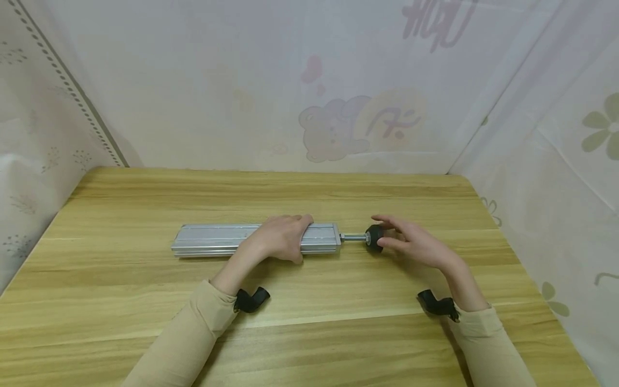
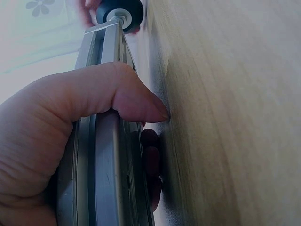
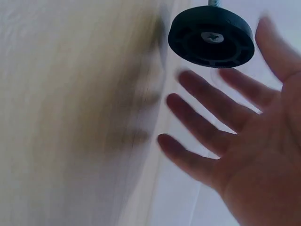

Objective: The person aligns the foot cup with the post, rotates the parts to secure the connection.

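Observation:
A silver aluminium profile [image 1: 217, 239] lies lengthwise across the wooden table. From its right end a threaded rod [image 1: 355, 237] runs out to a round black levelling foot [image 1: 374, 238]. My left hand [image 1: 282, 236] grips the profile near its right half, thumb on the near side and fingers over the far side. In the left wrist view the thumb [image 2: 136, 96] wraps across the profile's slotted face. Beside the foot, my right hand [image 1: 418, 244] has its fingers spread. The right wrist view shows the foot's ribbed underside [image 3: 211, 40] with a screw in it, apart from those fingers [image 3: 202, 117].
The wooden table [image 1: 309, 333] stretches under both arms. Pale printed cloth [image 1: 217, 80] hangs behind it and at both sides. A black wrist mount [image 1: 251, 300] sits on the left sleeve cuff, and another mount [image 1: 437, 305] on the right.

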`<action>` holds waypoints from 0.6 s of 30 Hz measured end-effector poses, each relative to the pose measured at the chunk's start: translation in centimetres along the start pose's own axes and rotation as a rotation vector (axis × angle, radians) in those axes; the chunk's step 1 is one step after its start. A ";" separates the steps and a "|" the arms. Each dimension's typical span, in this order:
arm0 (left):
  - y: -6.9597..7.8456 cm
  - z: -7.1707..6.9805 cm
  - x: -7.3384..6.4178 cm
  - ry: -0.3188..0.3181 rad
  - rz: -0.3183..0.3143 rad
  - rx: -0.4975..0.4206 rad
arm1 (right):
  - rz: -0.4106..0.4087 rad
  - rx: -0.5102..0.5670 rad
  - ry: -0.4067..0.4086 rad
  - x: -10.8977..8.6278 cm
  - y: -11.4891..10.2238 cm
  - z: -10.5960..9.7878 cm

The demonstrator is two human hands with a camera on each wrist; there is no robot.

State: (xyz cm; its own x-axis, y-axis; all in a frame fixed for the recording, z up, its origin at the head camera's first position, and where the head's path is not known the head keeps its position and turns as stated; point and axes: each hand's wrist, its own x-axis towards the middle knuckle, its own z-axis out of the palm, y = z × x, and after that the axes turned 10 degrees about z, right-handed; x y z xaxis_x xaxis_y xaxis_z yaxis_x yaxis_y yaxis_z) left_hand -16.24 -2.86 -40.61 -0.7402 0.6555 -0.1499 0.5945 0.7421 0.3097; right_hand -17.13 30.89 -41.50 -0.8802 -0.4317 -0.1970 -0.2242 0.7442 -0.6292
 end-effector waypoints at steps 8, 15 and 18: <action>0.0 -0.1 0.0 -0.007 -0.004 -0.004 | -0.095 -0.070 0.133 0.6 -0.6 0.9; 0.1 -0.1 0.0 -0.005 -0.006 -0.006 | -0.099 -0.083 0.148 0.7 -0.7 1.3; 0.1 -0.1 0.0 -0.005 -0.005 -0.003 | -0.084 -0.073 0.143 0.6 -0.7 1.2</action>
State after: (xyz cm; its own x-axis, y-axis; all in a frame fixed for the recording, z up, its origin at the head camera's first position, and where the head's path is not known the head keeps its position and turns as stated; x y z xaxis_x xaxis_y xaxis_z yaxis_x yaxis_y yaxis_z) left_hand -16.20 -2.82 -40.51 -0.7414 0.6527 -0.1561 0.5900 0.7447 0.3118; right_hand -17.01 29.52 -42.13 -0.9063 -0.4213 -0.0340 -0.3250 0.7460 -0.5813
